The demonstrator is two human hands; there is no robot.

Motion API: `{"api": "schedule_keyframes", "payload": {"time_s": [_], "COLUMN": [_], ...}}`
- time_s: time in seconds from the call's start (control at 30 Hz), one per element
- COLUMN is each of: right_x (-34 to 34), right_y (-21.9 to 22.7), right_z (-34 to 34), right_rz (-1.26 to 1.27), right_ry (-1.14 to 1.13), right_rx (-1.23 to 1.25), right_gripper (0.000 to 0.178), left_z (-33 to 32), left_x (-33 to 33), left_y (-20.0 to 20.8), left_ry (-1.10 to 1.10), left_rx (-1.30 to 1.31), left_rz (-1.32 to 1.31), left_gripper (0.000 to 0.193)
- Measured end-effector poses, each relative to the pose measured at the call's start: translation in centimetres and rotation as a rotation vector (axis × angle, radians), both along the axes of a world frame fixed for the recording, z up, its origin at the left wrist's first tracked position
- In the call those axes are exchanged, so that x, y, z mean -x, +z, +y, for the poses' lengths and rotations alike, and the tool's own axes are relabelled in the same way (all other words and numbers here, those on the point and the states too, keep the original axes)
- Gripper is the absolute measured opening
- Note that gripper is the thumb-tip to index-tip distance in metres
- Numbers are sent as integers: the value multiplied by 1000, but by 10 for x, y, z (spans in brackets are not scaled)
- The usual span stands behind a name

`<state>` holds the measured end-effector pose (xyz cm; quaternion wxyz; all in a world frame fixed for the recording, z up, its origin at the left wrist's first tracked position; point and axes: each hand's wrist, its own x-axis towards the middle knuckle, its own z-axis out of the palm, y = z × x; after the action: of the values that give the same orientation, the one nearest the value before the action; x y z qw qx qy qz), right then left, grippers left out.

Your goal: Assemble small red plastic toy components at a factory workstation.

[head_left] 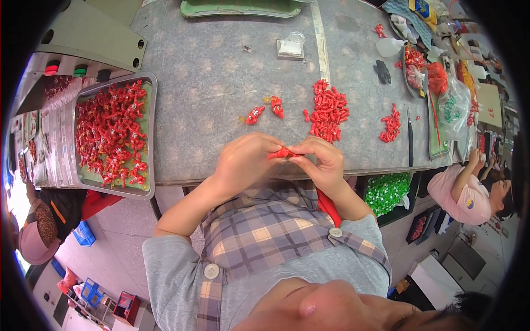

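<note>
Pinching one small red wrapped piece (282, 153) between both hands at frame centre, just over the near edge of the table (221, 83). Left hand (245, 163) grips its left end, right hand (323, 163) its right end; fingers of both curl in tight, fingertips nearly touching. Long axis of the piece runs roughly left-right, tilted slightly down to the left. Both hands are equally near; it sits between them, hardly any of it exposed.

Loose stock lies further up the frame from the hands: two single red pieces (265, 110) nearest, then a pile of red pieces (328, 116) up and to the right, and a smaller red cluster (391, 129) further right. Right hand is nearer to the piles.

Metal tray (152, 132) full of red pieces at left, overhanging the table edge. Table top is grey, mottled, worn. A green tray (237, 10) sits at the top edge, a small clear packet (291, 48) below it. Clutter of bags and bottles at upper right. A bin of green pieces (386, 190) sits below the table on the right. Other people sit at lower left and far right.
</note>
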<state>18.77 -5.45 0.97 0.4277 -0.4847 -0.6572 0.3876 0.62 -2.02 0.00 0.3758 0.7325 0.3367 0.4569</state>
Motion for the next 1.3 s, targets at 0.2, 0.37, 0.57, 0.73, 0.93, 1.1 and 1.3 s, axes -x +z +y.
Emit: {"api": "schedule_keyframes", "payload": {"time_s": [0.2, 0.37, 0.57, 0.73, 0.93, 1.1, 1.3], "right_x": [4, 0, -13, -20, -9, -4, 28], "right_y": [-3, 3, 1, 2, 8, 3, 4], "right_z": [1, 7, 9, 14, 25, 47, 66], "right_rz": [58, -25, 110, -169, -373, -490, -637], "right_ry": [-12, 32, -182, -124, -96, -55, 177], "right_rx": [52, 26, 35, -79, -216, -294, -486], "right_gripper": [17, 23, 28, 24, 21, 21, 25], "left_z": [2, -2, 12, 33, -7, -16, 11], "left_x": [5, 13, 76, 210, 354, 374, 283], "left_y": [2, 1, 20, 31, 6, -23, 32], "left_ry": [-1, -46, 261, 880, 1096, 1021, 1230], "left_rx": [49, 242, 336, 217, 460, 404, -103], "left_rz": [-13, 5, -188, -258, -26, 201, 466], "left_gripper": [27, 22, 16, 15, 42, 37, 25]}}
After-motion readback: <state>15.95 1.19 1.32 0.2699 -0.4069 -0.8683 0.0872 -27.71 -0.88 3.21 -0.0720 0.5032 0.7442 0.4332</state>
